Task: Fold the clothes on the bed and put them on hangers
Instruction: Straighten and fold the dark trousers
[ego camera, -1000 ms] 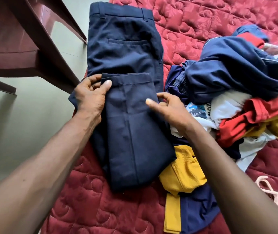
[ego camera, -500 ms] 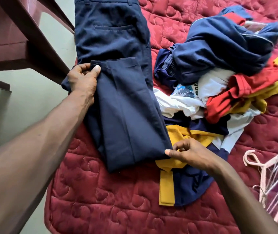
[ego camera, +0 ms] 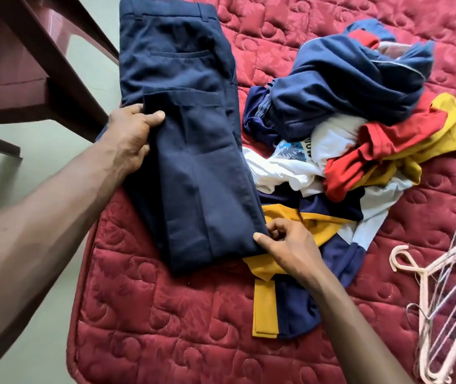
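Navy trousers [ego camera: 188, 151] lie folded, legs doubled up over the seat, along the left edge of the red quilted mattress [ego camera: 166, 328]. The left hand [ego camera: 131, 134] grips their left edge, thumb on top of the cloth. The right hand [ego camera: 285, 245] pinches the near right corner of the fold, resting on a yellow and navy garment [ego camera: 265, 306]. A heap of mixed clothes [ego camera: 360, 120] sits just right of the trousers, with pale hangers [ego camera: 443, 286] near the right edge.
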Demonstrator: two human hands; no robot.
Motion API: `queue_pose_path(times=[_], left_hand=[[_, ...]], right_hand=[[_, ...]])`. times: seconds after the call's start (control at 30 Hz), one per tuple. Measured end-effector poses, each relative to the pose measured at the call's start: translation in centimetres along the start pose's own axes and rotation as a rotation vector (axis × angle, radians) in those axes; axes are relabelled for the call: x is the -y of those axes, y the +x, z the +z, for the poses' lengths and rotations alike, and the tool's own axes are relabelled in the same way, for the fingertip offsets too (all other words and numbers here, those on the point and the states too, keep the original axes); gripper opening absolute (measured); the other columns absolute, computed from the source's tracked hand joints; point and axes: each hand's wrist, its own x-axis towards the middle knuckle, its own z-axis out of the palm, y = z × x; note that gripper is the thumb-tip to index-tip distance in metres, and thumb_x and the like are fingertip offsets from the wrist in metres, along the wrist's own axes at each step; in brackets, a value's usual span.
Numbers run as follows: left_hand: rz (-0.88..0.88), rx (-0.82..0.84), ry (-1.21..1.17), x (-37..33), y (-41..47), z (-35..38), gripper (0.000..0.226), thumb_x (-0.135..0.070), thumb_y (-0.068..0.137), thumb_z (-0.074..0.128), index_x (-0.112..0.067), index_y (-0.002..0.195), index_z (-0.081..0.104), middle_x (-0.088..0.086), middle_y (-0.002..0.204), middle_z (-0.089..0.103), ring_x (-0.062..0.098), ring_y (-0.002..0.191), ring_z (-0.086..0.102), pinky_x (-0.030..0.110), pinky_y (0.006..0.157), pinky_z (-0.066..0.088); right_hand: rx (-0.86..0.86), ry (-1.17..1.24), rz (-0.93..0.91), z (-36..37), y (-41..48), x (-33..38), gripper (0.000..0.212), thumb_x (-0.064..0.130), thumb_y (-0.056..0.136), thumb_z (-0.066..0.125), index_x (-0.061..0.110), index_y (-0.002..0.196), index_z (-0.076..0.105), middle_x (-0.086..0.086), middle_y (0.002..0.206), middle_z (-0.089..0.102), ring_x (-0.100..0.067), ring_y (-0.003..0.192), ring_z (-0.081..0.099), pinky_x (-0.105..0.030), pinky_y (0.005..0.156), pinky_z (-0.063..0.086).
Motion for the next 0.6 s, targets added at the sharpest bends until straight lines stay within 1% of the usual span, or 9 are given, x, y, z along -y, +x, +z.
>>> queue_pose_path(times=[0.07, 0.13, 0.23, 0.33, 0.37, 0.43, 0.47, 0.53, 0.6], left_hand=[[0.092, 0.041, -0.139, -2.1, -0.1, 0.8, 0.017, -0.001, 0.098, 0.066, -0.017, 0.102, 0.072, 0.001, 0.095, 0.080, 0.019, 0.094, 0.076, 0.043, 0.092, 0.062], [0.181, 0.060, -0.219, -5.2, 1.1, 1.8, 0.017, 0.003, 0.097, 0.065, -0.012, 0.104, 0.071, 0.006, 0.096, 0.079, 0.021, 0.091, 0.075, 0.040, 0.090, 0.063], [0.259, 0.041, -0.170, -10.6, 4.8, 3.7, 0.015, 0.004, 0.098, 0.063, -0.008, 0.106, 0.069, 0.010, 0.093, 0.076, 0.023, 0.084, 0.075, 0.039, 0.083, 0.064], [0.277, -0.006, -0.059, -14.3, 9.4, 4.8, 0.011, -0.008, 0.099, 0.068, -0.007, 0.109, 0.070, 0.009, 0.093, 0.078, 0.023, 0.084, 0.076, 0.037, 0.077, 0.064], [0.242, -0.042, 0.014, -14.4, 10.8, 4.6, 0.016, -0.021, 0.096, 0.072, -0.010, 0.107, 0.072, 0.007, 0.096, 0.078, 0.023, 0.086, 0.076, 0.037, 0.076, 0.063], [0.115, -0.122, 0.169, -13.0, 12.3, 3.8, 0.045, -0.049, 0.079, 0.080, -0.016, 0.108, 0.071, 0.004, 0.106, 0.077, 0.023, 0.091, 0.075, 0.037, 0.079, 0.061], [0.065, -0.164, 0.221, -11.6, 12.1, 3.4, 0.054, -0.053, 0.071, 0.081, -0.017, 0.110, 0.070, 0.004, 0.111, 0.077, 0.023, 0.094, 0.075, 0.040, 0.085, 0.061], [0.063, -0.182, 0.319, -8.7, 10.2, 3.2, 0.050, -0.047, 0.069, 0.085, -0.016, 0.106, 0.070, 0.004, 0.113, 0.076, 0.021, 0.097, 0.073, 0.040, 0.089, 0.061], [0.118, -0.165, 0.420, -6.1, 8.6, 3.0, 0.034, -0.042, 0.077, 0.085, -0.017, 0.093, 0.070, 0.004, 0.107, 0.076, 0.022, 0.097, 0.072, 0.038, 0.087, 0.061]], right_hand=[[-0.049, 0.005, -0.033, 0.2, 0.7, 1.2, 0.024, 0.043, 0.088, 0.073, 0.022, 0.078, 0.066, 0.006, 0.073, 0.067, -0.014, 0.073, 0.062, -0.034, 0.068, 0.047], [-0.143, 0.066, -0.058, 0.0, 1.8, 3.1, 0.026, 0.045, 0.091, 0.071, 0.023, 0.078, 0.065, 0.008, 0.073, 0.067, -0.011, 0.074, 0.063, -0.032, 0.067, 0.047], [-0.242, 0.245, -0.114, -0.2, 4.6, 6.0, 0.031, 0.049, 0.093, 0.067, 0.021, 0.080, 0.062, 0.008, 0.073, 0.068, -0.008, 0.071, 0.062, -0.036, 0.070, 0.048], [-0.206, 0.351, -0.131, -0.5, 7.6, 7.9, 0.026, 0.049, 0.093, 0.068, 0.024, 0.088, 0.061, 0.009, 0.076, 0.072, -0.006, 0.071, 0.064, -0.034, 0.072, 0.051], [-0.163, 0.345, -0.125, -0.6, 8.4, 8.1, 0.025, 0.050, 0.091, 0.070, 0.026, 0.092, 0.062, 0.009, 0.080, 0.074, -0.005, 0.074, 0.067, -0.034, 0.074, 0.054], [-0.067, 0.326, -0.118, -0.6, 9.0, 7.8, 0.030, 0.052, 0.084, 0.075, 0.031, 0.101, 0.064, 0.009, 0.087, 0.076, -0.005, 0.082, 0.072, -0.037, 0.081, 0.058], [-0.028, 0.340, -0.123, -0.5, 9.1, 7.5, 0.034, 0.051, 0.079, 0.076, 0.031, 0.105, 0.065, 0.009, 0.091, 0.077, -0.006, 0.086, 0.073, -0.041, 0.085, 0.059], [0.017, 0.423, -0.126, -0.5, 8.8, 6.8, 0.039, 0.046, 0.076, 0.076, 0.029, 0.110, 0.067, 0.006, 0.095, 0.078, -0.010, 0.092, 0.074, -0.049, 0.089, 0.059], [0.016, 0.467, -0.115, -0.3, 8.4, 6.1, 0.041, 0.044, 0.074, 0.076, 0.027, 0.111, 0.069, 0.003, 0.095, 0.079, -0.014, 0.091, 0.075, -0.053, 0.089, 0.059]])
